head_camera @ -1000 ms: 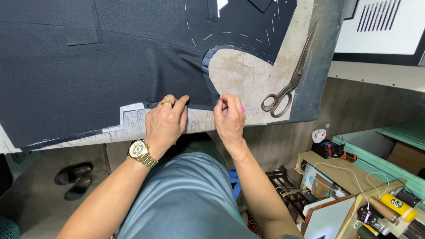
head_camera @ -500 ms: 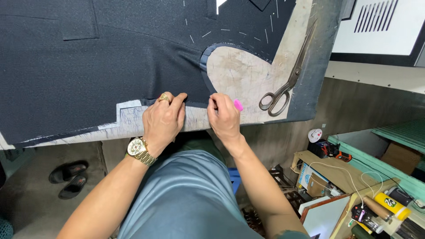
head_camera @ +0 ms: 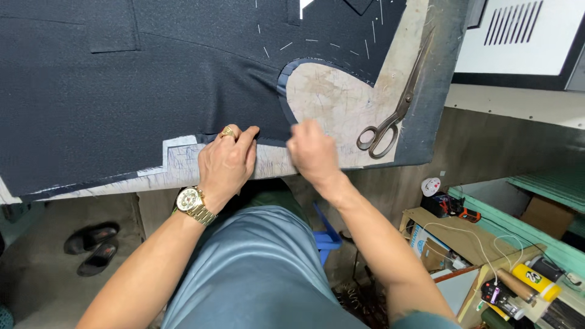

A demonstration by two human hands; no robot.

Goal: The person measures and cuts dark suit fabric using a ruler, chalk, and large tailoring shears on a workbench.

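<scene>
- Fabric (head_camera: 140,91) edge lies under both hands, left of the scissors (head_camera: 393,103).
- Left hand (head_camera: 226,163) presses it flat, fingers together.
- Right hand (head_camera: 312,152) blurred; grip unclear.

1. The right hand (head_camera: 312,151) is motion-blurred; its fingers and anything in them cannot be made out.
2. The dark cloth (head_camera: 152,79) runs off the top and left edges.
3. The left hand (head_camera: 226,161) hides the cloth edge beneath it.
4. The scissors (head_camera: 393,109) have their tips blurred against the tabletop (head_camera: 332,100).
</scene>
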